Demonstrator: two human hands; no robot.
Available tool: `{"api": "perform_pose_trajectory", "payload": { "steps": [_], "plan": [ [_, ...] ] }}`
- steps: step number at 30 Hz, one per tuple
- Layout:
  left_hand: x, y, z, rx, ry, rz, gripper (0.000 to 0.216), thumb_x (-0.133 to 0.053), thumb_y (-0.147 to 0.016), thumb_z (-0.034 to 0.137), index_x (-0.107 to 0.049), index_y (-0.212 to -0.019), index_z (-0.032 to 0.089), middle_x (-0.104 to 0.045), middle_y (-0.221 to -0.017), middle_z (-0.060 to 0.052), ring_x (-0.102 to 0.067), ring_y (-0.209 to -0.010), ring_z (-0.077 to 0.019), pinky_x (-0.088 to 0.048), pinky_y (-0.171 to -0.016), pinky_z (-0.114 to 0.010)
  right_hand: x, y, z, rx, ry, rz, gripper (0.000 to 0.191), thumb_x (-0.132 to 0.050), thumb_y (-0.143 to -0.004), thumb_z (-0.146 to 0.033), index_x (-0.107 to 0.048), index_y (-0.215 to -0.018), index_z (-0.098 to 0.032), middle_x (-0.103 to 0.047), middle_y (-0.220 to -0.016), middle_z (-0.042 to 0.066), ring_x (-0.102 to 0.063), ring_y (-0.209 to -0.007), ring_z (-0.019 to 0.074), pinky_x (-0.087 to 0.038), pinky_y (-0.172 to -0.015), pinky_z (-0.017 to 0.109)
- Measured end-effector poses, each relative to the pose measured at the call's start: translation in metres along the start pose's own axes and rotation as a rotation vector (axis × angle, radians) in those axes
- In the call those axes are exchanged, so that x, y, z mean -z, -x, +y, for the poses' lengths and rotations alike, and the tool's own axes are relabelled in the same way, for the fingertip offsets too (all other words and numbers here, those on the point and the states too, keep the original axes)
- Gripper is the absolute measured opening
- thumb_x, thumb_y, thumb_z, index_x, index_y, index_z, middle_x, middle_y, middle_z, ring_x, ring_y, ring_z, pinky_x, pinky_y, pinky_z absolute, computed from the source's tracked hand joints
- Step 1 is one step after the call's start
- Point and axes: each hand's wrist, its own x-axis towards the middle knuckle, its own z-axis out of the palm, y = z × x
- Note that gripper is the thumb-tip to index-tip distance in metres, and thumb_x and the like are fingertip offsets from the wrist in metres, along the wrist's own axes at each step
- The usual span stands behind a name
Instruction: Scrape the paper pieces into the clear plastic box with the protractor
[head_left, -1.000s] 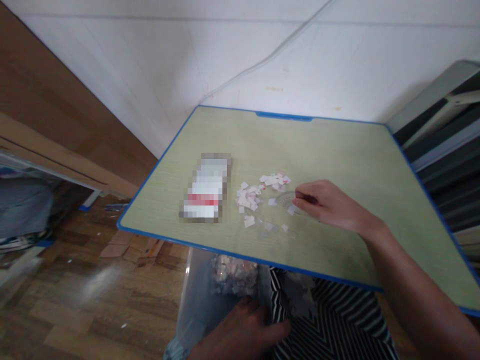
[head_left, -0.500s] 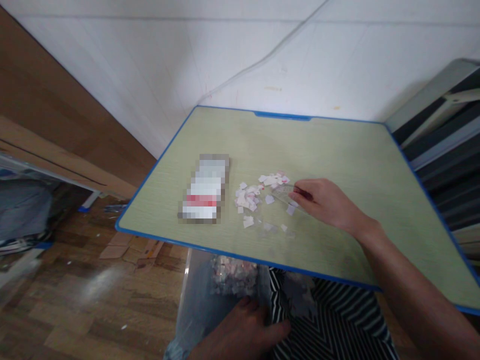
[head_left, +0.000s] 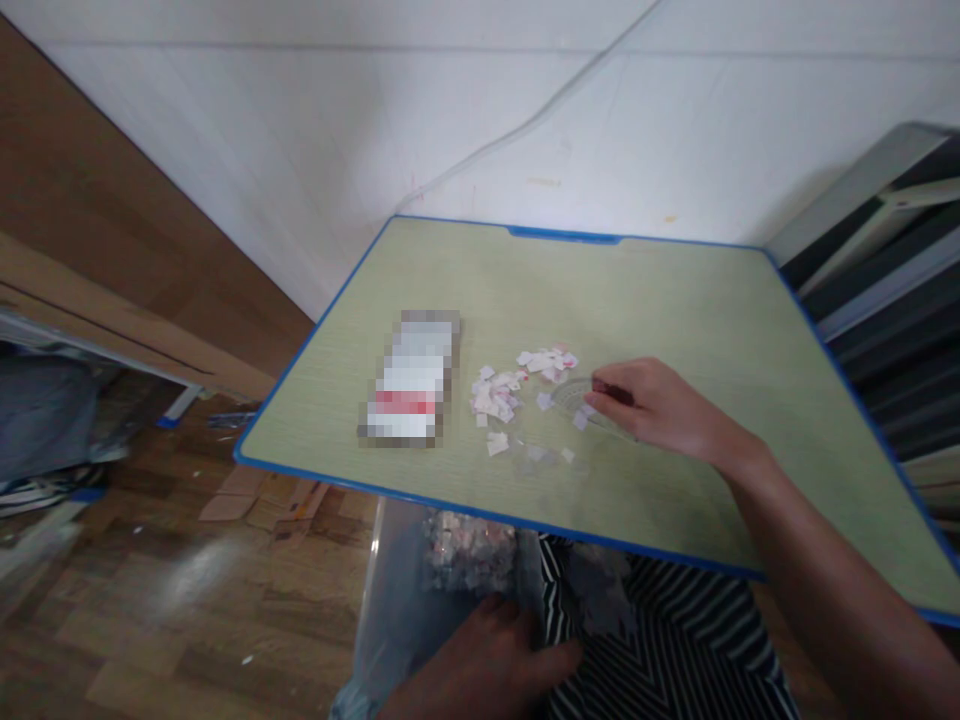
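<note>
OK, R hand [head_left: 656, 408] has thumb + fingers clamped on a clear protractor [head_left: 571, 400], out over the worktop [head_left: 675, 300] beside loose paper bits [head_left: 495, 396]. Step now: prob. handling the protractor by the bits; next move prob. calls for a soft, steady hold so they don't scatter. Below the worktop edge, a plastic tub [head_left: 370, 590] has a pale + pink heap [head_left: 469, 550], maybe bagged. L hand [head_left: 487, 655] is by the tub; can't tell if it's gripping.
</note>
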Motion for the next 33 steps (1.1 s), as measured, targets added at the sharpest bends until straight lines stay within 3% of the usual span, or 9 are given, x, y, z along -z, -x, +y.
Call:
{"api": "perform_pose_trajectory", "payload": {
  "steps": [8, 16, 20, 33],
  "plan": [
    [0.001, 0.002, 0.002, 0.010, -0.002, 0.014, 0.042, -0.063, -0.092, 0.020, -0.046, -0.129, 0.027, -0.062, -0.107, -0.008, -0.060, -0.096, -0.0254, -0.048, -0.079, -0.033, 0.004, 0.004, 0.005, 0.212, 0.120, -0.010, 0.029, -0.039, -0.088, -0.028, -0.037, -0.060, -0.020, -0.041, -0.055, -0.001, -0.039, -0.054, 0.0129, -0.022, -0.058, 0.030],
    [0.003, 0.001, 0.002, 0.017, -0.005, 0.000, 0.037, -0.060, -0.093, 0.019, -0.049, -0.128, 0.025, -0.062, -0.102, -0.009, -0.060, -0.095, -0.0265, -0.046, -0.078, -0.033, 0.008, 0.008, 0.005, 0.214, 0.133, 0.034, 0.030, -0.040, -0.088, -0.026, -0.037, -0.059, -0.021, -0.041, -0.054, -0.001, -0.040, -0.053, 0.0131, -0.025, -0.059, 0.030],
    [0.001, 0.002, 0.003, 0.013, -0.031, 0.028, 0.035, -0.062, -0.092, 0.021, -0.050, -0.125, 0.025, -0.063, -0.099, -0.008, -0.060, -0.091, -0.0262, -0.046, -0.075, -0.032, 0.008, 0.008, 0.004, 0.246, 0.082, -0.051, 0.030, -0.039, -0.089, -0.028, -0.038, -0.060, -0.020, -0.042, -0.055, -0.001, -0.042, -0.053, 0.0130, -0.025, -0.058, 0.030],
    [0.000, 0.000, 0.001, 0.015, -0.043, -0.002, 0.039, -0.061, -0.094, 0.024, -0.046, -0.131, 0.027, -0.062, -0.103, -0.008, -0.061, -0.092, -0.0263, -0.047, -0.075, -0.033, 0.020, 0.017, 0.018, 0.045, 0.105, -0.052, 0.032, -0.043, -0.085, -0.029, -0.037, -0.054, -0.021, -0.038, -0.050, -0.002, -0.035, -0.047, 0.0116, -0.018, -0.051, 0.030]
  ]
}}
